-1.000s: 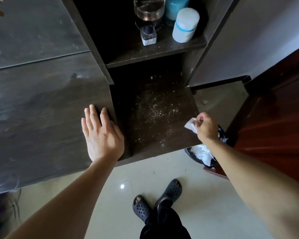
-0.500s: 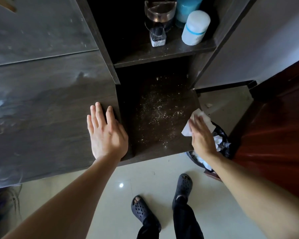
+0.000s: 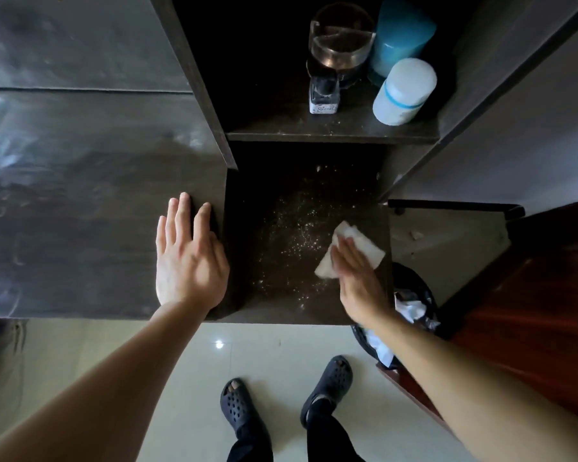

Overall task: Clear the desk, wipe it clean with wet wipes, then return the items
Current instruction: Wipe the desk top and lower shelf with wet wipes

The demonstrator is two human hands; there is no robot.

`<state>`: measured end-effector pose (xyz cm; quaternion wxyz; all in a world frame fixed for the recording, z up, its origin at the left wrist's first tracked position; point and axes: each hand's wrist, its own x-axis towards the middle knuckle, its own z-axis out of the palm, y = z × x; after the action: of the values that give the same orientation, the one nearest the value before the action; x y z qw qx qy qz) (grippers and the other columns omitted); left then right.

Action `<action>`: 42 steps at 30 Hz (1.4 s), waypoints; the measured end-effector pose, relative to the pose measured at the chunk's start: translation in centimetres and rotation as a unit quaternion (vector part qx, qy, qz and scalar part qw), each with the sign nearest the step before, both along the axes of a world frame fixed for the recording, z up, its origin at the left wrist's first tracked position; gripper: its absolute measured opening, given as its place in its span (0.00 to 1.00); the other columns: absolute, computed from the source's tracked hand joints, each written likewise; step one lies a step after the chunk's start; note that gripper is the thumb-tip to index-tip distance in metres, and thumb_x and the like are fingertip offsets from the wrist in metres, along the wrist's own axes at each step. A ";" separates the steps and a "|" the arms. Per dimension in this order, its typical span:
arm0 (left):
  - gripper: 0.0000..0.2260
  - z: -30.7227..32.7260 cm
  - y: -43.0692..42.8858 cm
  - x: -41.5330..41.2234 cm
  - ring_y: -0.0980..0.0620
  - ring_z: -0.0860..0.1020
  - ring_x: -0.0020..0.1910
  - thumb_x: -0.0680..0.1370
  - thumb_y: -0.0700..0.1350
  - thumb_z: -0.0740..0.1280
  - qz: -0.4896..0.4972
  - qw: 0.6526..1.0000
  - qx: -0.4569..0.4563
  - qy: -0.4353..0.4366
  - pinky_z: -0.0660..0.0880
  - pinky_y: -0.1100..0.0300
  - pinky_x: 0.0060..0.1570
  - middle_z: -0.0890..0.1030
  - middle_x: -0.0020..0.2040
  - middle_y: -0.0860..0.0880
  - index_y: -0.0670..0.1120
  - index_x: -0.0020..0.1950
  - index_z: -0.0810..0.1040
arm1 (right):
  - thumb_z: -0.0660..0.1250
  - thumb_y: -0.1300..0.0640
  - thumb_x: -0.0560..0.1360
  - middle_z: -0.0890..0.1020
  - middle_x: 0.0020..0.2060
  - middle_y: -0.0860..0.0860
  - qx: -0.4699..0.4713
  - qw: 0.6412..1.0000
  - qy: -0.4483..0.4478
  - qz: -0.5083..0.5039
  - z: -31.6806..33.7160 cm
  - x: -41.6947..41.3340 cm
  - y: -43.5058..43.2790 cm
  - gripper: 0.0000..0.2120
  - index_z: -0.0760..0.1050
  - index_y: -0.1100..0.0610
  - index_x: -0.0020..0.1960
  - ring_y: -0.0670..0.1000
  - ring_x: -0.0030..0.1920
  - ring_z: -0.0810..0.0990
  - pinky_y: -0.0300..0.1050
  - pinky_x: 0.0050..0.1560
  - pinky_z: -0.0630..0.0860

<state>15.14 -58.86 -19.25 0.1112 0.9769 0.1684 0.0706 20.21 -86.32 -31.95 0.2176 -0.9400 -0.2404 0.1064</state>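
Flat and unclenched, the right grip (image 3: 356,281) is pressing a white wet wipe (image 3: 364,245) onto the desk (image 3: 80,211) beside pale crumbs (image 3: 296,235); the left grip (image 3: 187,258) is lying open nearby. Wiping is seemingly just starting; bottles (image 3: 404,91) are waiting on the shelf (image 3: 314,132).

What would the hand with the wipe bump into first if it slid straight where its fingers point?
Probably the pale crumbs scattered on the dark desk; the right hand, pressing the wipe flat, points toward them. Depth is hard to judge.
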 end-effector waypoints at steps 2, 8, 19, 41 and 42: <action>0.23 0.2 -0.1 0.0 0.37 0.56 0.74 0.77 0.45 0.52 0.006 1.000 -0.004 0.003 0.53 0.44 0.73 0.61 0.74 0.36 0.39 0.70 0.67 | 0.55 0.74 0.74 0.58 0.75 0.53 0.017 0.996 0.036 0.077 0.2 -4.3 -2.5 0.29 0.60 0.61 0.74 0.54 0.76 0.54 0.52 0.74 0.55; 0.23 0.2 -0.2 0.1 0.37 0.57 0.74 0.76 0.45 0.53 0.015 1.000 -0.005 0.000 0.53 0.44 0.73 0.62 0.74 0.36 0.39 0.70 0.68 | 0.57 0.72 0.73 0.52 0.76 0.58 -0.062 0.997 -0.004 0.048 0.9 7.1 -1.1 0.31 0.54 0.64 0.75 0.58 0.76 0.50 0.47 0.75 0.45; 0.22 0.5 -0.3 0.1 0.38 0.58 0.74 0.77 0.44 0.53 0.021 1.000 -0.014 -0.003 0.54 0.44 0.73 0.63 0.73 0.36 0.39 0.69 0.68 | 0.49 0.63 0.81 0.44 0.74 0.50 -0.038 0.990 0.031 0.134 1.7 4.1 2.2 0.24 0.50 0.60 0.76 0.52 0.76 0.43 0.43 0.75 0.39; 0.22 0.4 -0.1 0.3 0.39 0.58 0.74 0.77 0.44 0.54 0.023 1.000 -0.015 -0.007 0.54 0.45 0.74 0.64 0.73 0.36 0.40 0.69 0.68 | 0.52 0.59 0.82 0.52 0.76 0.58 -0.035 0.997 0.040 -0.057 0.9 17.2 9.6 0.22 0.55 0.61 0.75 0.56 0.76 0.48 0.45 0.74 0.43; 0.22 0.4 -0.1 0.3 0.38 0.58 0.74 0.77 0.44 0.53 0.022 1.000 -0.015 -0.006 0.54 0.45 0.73 0.63 0.73 0.36 0.40 0.69 0.68 | 0.52 0.60 0.82 0.52 0.76 0.57 -0.026 0.999 0.041 -0.022 1.0 15.8 10.5 0.22 0.55 0.60 0.75 0.55 0.76 0.48 0.44 0.73 0.43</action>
<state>15.40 -58.97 -18.85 0.1257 0.9707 0.1899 0.0767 36.00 -75.85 -30.97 0.2055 -0.9451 -0.2075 0.1466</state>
